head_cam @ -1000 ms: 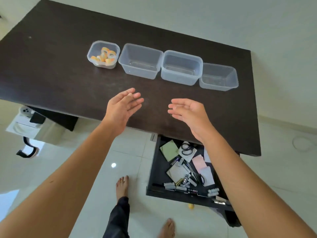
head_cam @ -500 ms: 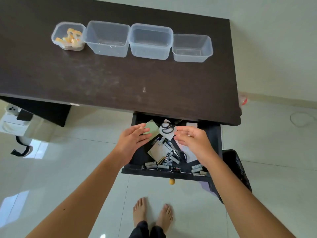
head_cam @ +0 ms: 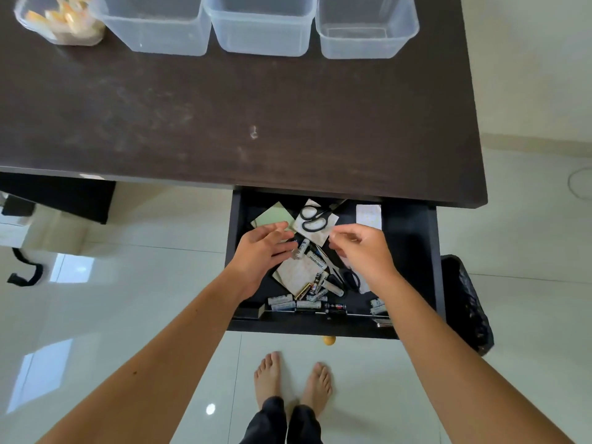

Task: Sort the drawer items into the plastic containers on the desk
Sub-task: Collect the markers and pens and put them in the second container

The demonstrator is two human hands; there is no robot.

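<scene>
Both hands reach into the open drawer (head_cam: pixel 410 238) that stands pulled out below the front edge of the dark table (head_cam: pixel 224 123). The left hand (head_cam: pixel 262 251) hovers over the drawer's left half, its fingers (head_cam: pixel 275 229) straight and spread wide, fingertips near a white battery (head_cam: pixel 301 248) and over the corner of a green notepad (head_cam: pixel 272 216); whether they touch the battery cannot be told. The right hand (head_cam: pixel 362 251) lies over the middle of the drawer with its fingers loosely curled and thumb close to them, holding nothing that shows. Between the hands lies a black-handled pair of scissors (head_cam: pixel 312 219) on a white paper square. More batteries (head_cam: pixel 294 302) lie along the drawer's front wall, with loose papers and a second pair of scissors (head_cam: pixel 347 278) beside the right wrist. At the table's far edge stand four clear plastic containers (head_cam: pixel 262 30) in a row, the leftmost one (head_cam: pixel 57 24) holding yellow-and-white tape rolls. Bare feet stand on the tiled floor (head_cam: pixel 96 299) below.
</scene>
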